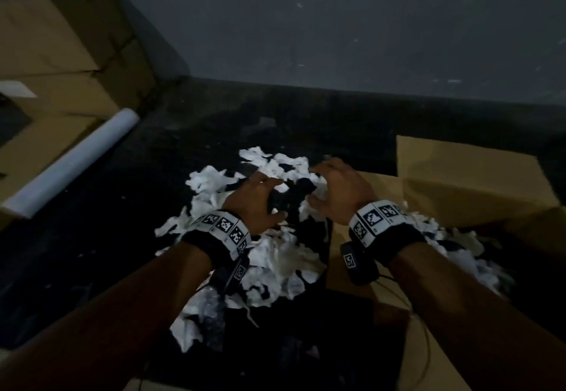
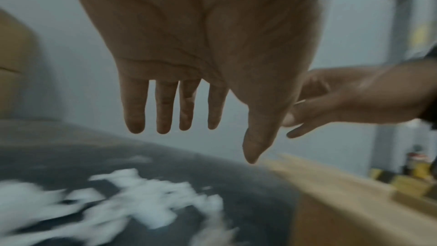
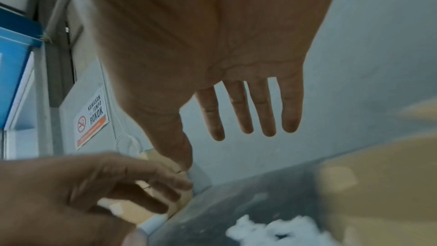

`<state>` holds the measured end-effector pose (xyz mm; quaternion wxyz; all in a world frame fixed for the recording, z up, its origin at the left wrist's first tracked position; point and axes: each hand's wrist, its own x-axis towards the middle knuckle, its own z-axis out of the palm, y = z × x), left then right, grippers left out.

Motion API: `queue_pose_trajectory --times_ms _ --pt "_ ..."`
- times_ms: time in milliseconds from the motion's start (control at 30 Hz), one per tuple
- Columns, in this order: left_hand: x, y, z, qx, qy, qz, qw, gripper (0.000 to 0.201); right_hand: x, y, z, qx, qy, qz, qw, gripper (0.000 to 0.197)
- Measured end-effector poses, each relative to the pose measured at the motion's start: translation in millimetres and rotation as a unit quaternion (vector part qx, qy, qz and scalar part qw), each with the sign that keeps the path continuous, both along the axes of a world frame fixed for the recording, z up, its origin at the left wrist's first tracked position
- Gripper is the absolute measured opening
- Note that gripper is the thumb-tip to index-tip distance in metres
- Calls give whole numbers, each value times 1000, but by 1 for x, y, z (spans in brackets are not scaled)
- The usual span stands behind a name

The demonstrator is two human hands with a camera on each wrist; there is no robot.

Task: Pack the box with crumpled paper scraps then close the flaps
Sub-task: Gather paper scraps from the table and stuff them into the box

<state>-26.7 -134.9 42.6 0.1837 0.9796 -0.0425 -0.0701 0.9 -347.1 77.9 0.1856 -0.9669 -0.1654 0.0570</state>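
A heap of white crumpled paper scraps (image 1: 269, 249) lies on the dark floor in the head view. My left hand (image 1: 260, 200) and right hand (image 1: 333, 188) hover side by side over the heap's far part, palms down, fingers spread, holding nothing. The left wrist view shows my left hand (image 2: 189, 100) with straight fingers above blurred scraps (image 2: 132, 199). My right hand (image 3: 236, 104) looks the same in its wrist view, above scraps (image 3: 272, 231). The open cardboard box (image 1: 459, 194) stands to the right, its flaps (image 1: 453, 161) folded out, with scraps (image 1: 459, 252) inside it.
A white paper roll (image 1: 70, 161) lies on the floor at the left against stacked cardboard boxes (image 1: 55, 53). A grey wall (image 1: 337, 23) closes the far side. Cables hang from my wrist cameras over the near box flap (image 1: 428, 360).
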Motion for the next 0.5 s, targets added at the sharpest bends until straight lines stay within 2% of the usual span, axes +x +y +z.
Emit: queue_pose_trajectory --times_ms 167,233,333,500 --pt "14 97 -38 12 66 33 997 87 16 94 -31 -9 39 -6 999 68" --pt "21 121 -44 2 95 48 994 84 23 119 -53 -15 68 -19 997 72" --pt "37 148 -61 8 119 66 991 73 35 141 -86 -10 117 -46 992 80" --pt "78 170 -101 16 168 117 979 88 54 147 -123 -5 165 -122 979 88"
